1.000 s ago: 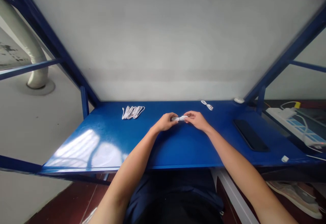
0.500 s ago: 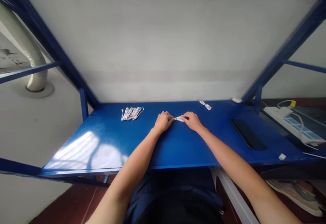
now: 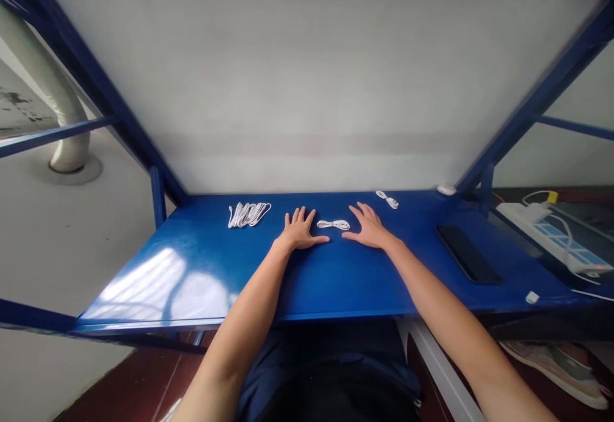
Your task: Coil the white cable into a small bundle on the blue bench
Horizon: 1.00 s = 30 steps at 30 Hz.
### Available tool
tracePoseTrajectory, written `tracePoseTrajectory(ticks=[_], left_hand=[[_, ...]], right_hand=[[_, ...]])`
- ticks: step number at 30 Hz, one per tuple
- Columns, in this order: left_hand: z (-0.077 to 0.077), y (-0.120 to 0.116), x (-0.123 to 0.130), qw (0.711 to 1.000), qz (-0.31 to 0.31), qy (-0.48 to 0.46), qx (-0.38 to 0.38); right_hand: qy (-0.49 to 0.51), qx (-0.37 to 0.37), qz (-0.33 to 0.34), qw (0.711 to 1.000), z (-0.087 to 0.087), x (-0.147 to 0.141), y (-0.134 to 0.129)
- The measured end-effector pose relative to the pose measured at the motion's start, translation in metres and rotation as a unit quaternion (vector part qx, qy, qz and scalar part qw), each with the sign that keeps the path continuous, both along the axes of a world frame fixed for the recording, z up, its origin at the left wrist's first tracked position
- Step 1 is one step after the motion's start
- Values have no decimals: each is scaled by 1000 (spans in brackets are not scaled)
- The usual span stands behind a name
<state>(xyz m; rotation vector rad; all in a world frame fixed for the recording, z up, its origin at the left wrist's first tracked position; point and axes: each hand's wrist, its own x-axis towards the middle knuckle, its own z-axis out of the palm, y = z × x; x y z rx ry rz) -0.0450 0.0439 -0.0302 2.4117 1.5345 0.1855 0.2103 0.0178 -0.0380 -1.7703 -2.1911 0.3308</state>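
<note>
A white cable bundle (image 3: pixel 333 224), tied at its middle, lies on the blue table (image 3: pixel 326 294) between my hands. My left hand (image 3: pixel 300 230) rests just left of it, fingers spread, holding nothing. To the right of the bundle, my right hand (image 3: pixel 369 226) is also spread and holds nothing. Several white cable coils (image 3: pixel 248 215) lie in a row farther left. Behind my right hand, near the table's back edge, is another small tied white cable (image 3: pixel 387 200).
On the right lie a black phone (image 3: pixel 467 254) and a small white adapter (image 3: pixel 532 296). A white power strip (image 3: pixel 551 236) with plugged cords is beyond them. A white object (image 3: pixel 446 189) sits at the back right corner. Blue frame bars rise at both sides.
Both hands have let go of the middle cable bundle and opened, moving apart to either side of it. The bundle now lies on the table.
</note>
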Motion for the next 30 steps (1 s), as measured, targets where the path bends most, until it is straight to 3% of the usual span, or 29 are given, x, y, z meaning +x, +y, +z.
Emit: tracePoseTrajectory(ticks=[4,16,30], left_hand=[[0,1,1,998,-7,46,-33],[4,0,4,996,-4,79,-37],[8,-3,4,996,-2,82,-41]], right_hand=[[-67,-57,8,996,-1,-3,2],[-124,-75,11,989,4,-6,0],[-123,-78,7,989,3,-7,0]])
